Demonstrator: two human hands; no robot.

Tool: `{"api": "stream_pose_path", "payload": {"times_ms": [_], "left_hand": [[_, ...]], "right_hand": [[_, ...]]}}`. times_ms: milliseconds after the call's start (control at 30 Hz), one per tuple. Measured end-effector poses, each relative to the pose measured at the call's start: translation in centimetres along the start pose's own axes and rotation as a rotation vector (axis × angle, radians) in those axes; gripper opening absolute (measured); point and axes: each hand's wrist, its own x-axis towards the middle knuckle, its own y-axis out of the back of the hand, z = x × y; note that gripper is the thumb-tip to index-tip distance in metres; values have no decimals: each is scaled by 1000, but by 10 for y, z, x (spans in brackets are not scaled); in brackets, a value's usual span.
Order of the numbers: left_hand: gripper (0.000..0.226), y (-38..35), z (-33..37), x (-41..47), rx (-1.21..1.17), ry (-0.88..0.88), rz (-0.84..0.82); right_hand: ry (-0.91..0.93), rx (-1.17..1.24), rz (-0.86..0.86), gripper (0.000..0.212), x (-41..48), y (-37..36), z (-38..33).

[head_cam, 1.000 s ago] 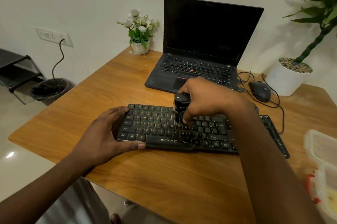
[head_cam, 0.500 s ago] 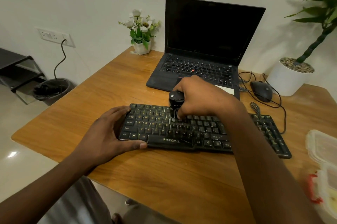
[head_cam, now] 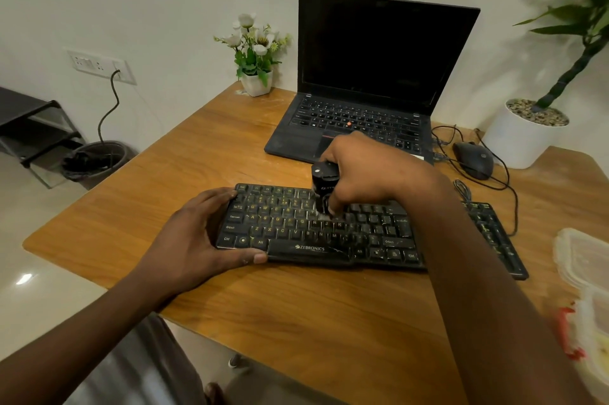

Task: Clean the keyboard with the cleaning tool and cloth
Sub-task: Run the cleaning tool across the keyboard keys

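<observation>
A black keyboard [head_cam: 296, 230] with yellow letters lies across the wooden table [head_cam: 296, 322]. My left hand [head_cam: 194, 240] clamps the keyboard's left end, thumb on the front edge and fingers over the top corner. My right hand [head_cam: 365, 174] grips a small black cylindrical cleaning tool [head_cam: 324, 180] upright, its brush end pressed down on the upper middle key rows. My right forearm hides part of the keyboard's right side. No cloth is visible.
An open black laptop [head_cam: 369, 81] stands behind the keyboard. A black mouse [head_cam: 474, 159] with its cable lies to the right, near a white plant pot [head_cam: 524, 141]. A small flower pot [head_cam: 257, 81] sits at the back. Clear plastic food boxes [head_cam: 583, 272] rest at the right edge.
My right hand has moved the tool back and forth over the middle keys, first toward the top rows, then slightly down again. My left hand has kept its hold.
</observation>
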Motion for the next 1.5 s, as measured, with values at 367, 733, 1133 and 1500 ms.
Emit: {"api": "stream_pose_path", "payload": {"times_ms": [367, 733, 1133, 1500], "left_hand": [[118, 0, -1, 0, 25, 15, -2], [125, 3, -2, 0, 78, 19, -4], [119, 3, 4, -2, 56, 10, 22], [126, 4, 4, -3, 105, 40, 14]], "right_hand": [[81, 59, -224, 33, -8, 1, -6], [-87, 75, -108, 37, -48, -10, -1], [-7, 32, -32, 30, -26, -29, -45], [-72, 80, -100, 36, -41, -24, -33]]}}
